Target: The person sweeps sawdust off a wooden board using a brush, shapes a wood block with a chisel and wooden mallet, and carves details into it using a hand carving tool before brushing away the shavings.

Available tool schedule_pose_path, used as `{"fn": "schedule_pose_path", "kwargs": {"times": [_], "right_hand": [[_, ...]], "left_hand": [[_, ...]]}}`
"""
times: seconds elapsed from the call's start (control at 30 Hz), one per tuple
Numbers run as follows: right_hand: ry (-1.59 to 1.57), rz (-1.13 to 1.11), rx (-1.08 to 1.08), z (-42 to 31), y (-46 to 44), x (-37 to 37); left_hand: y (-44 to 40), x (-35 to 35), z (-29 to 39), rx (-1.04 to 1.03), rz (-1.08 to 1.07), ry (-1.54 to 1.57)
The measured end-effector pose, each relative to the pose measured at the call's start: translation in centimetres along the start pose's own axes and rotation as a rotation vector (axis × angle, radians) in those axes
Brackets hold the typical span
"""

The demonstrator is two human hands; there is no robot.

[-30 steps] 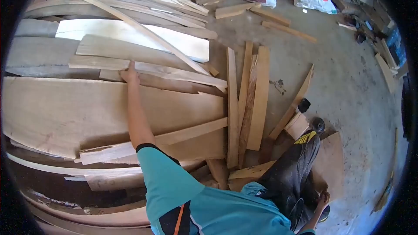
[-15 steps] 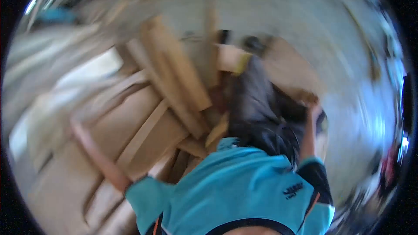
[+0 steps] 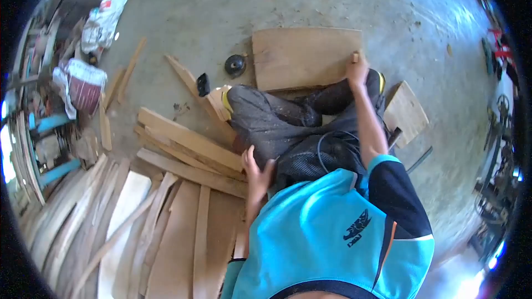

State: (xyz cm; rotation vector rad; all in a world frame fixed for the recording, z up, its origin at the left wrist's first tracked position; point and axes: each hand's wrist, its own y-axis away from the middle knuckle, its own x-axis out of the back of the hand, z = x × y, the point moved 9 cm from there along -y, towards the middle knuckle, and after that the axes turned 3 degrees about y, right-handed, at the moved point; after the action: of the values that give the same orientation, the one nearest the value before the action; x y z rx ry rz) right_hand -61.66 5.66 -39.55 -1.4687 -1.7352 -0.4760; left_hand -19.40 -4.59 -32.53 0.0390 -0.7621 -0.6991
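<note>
My left hand (image 3: 257, 174) is beside my left thigh, fingers apart and slightly blurred, with nothing visible in it. Close to it lie the ends of several narrow wooden planks (image 3: 194, 142). My right hand (image 3: 358, 72) is closed around a small wooden piece (image 3: 355, 57), of which only the end shows. It rests at the right edge of a wide flat board (image 3: 307, 55) on the floor in front of my crossed legs. A black round disc-like object (image 3: 235, 65) sits left of that board, and a small black block (image 3: 203, 84) lies near my foot.
Long boards and strips (image 3: 127, 210) are piled at the lower left. Sacks (image 3: 86, 86) stand by a blue-framed rack (image 3: 55, 171) on the left. Another wood piece (image 3: 407, 112) lies at my right knee. Machinery parts (image 3: 501, 105) line the right side of the concrete floor (image 3: 188, 11).
My view has turned, and the blur has mostly cleared. My left hand has come from over the boards to beside my thigh. My right hand now shows at the wide board's edge.
</note>
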Motion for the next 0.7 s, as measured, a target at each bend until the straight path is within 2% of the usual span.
{"fn": "schedule_pose_path", "kwargs": {"times": [0.03, 0.07, 0.1, 0.13, 0.17, 0.2, 0.23, 0.27, 0.3, 0.37, 0.43, 0.47, 0.53, 0.57, 0.6, 0.63, 0.67, 0.7], "right_hand": [[-0.153, -0.061, 0.060, 1.5, 1.3, -3.3], [-0.265, -0.126, 0.015, -0.7, 3.0, -4.6], [-0.079, -0.269, 0.204, -4.6, 5.2, -5.8], [-0.208, -0.407, 0.240, -8.1, 7.0, -5.8], [-0.438, -0.596, 0.220, -10.1, 8.0, -7.4], [-0.866, -0.880, -0.068, -10.3, 9.4, -8.7], [-0.942, -0.931, -0.129, -8.9, 10.1, -11.3], [-0.750, -0.892, -0.007, -8.5, 8.9, -10.6], [-0.748, -0.848, -0.046, -6.6, 7.6, -10.3], [-0.708, -0.383, -0.168, -0.6, 3.1, -7.8], [-0.581, 0.156, -0.149, 3.5, -0.4, -1.7], [-0.576, 0.175, -0.164, 3.8, -1.0, -0.3], [-0.108, 0.612, -0.092, 3.4, -0.9, 6.0], [-0.135, 0.434, -0.203, 5.1, -1.2, 2.9], [-0.217, 0.190, -0.092, 3.8, -1.3, 1.0], [-0.103, -0.097, -0.092, 3.3, -0.8, -3.4], [0.002, -0.117, -0.017, 1.1, 0.4, -4.3], [0.021, -0.186, 0.089, -1.3, 1.8, -5.5]], "left_hand": [[0.1, -1.7, -0.7, -0.026, 0.115, 0.027], [-0.1, -2.5, -2.1, 0.148, 0.133, 0.184], [0.2, -3.2, -3.6, 0.327, 0.147, 0.335], [0.0, -2.7, -2.7, 0.217, 0.075, 0.158], [-0.5, -2.0, -0.3, 0.102, -0.002, -0.008], [-0.1, -1.9, 0.3, 0.227, -0.097, 0.054], [-0.1, -1.6, 1.6, 0.177, -0.118, 0.048], [0.0, -1.7, 1.3, 0.165, -0.151, 0.071], [0.1, -1.6, 0.9, 0.156, -0.185, 0.086], [0.3, -1.5, 0.8, 0.142, -0.249, 0.063], [-0.2, -1.5, 0.6, 0.128, -0.280, 0.052], [-0.2, -1.6, 0.5, 0.109, -0.291, 0.078], [-0.4, -2.1, -1.2, 0.100, -0.328, 0.140], [-0.6, -2.1, -1.6, 0.086, -0.344, 0.129], [-0.9, -2.2, -2.6, 0.189, -0.339, 0.225], [-1.2, -2.6, -3.7, 0.291, -0.329, 0.326], [-1.8, -2.8, -5.6, 0.290, -0.395, 0.209], [-1.5, -3.0, -3.8, 0.281, -0.401, 0.200]]}}
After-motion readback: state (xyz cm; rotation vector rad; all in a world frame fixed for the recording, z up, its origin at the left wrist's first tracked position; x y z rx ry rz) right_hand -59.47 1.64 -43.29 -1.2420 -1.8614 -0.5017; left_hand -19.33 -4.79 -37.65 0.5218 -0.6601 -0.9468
